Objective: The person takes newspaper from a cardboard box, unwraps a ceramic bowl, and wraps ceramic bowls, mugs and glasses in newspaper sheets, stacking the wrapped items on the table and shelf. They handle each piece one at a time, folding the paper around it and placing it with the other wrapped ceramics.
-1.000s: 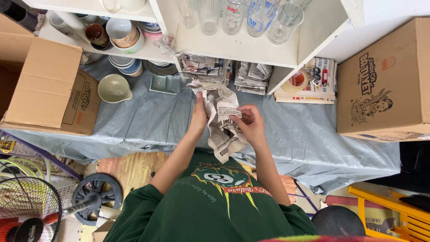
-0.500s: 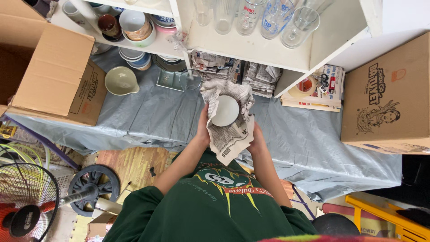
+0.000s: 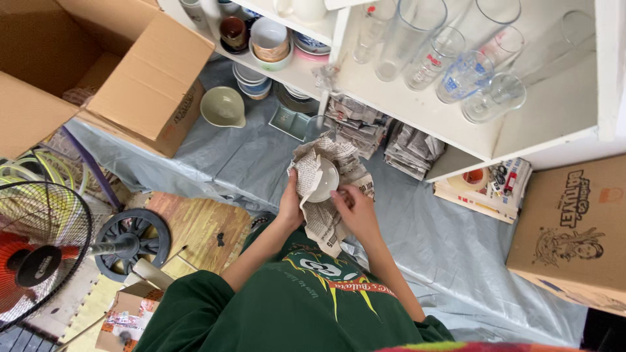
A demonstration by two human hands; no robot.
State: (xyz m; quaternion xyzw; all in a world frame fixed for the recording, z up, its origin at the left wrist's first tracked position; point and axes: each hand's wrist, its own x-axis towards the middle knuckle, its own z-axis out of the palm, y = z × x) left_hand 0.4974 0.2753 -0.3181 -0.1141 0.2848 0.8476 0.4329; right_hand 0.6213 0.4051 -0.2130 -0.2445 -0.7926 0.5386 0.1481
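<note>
Nearest the camera, the person's left hand cups a crumpled sheet of newspaper from below, fingers curled round the paper and the white bowl nested in it, while the right hand grips the sheet's other side with its thumb laid against the bowl's rim. A second ago the paper was only a loose wad between the hands and no bowl showed; half a second ago the bowl sat open in the sheet, held higher. Now the bundle is lower and closer to the body, and the paper has crept up round the rim, so the wrapping looks under way but unfinished, the bowl's inside still bare. Beyond the hands spreads a grey plastic sheet, with a pale green bowl and a small square dish on it. Folded newspaper stacks lie under the white shelf, which carries drinking glasses and stacked bowls. An open cardboard box stands far left.
</note>
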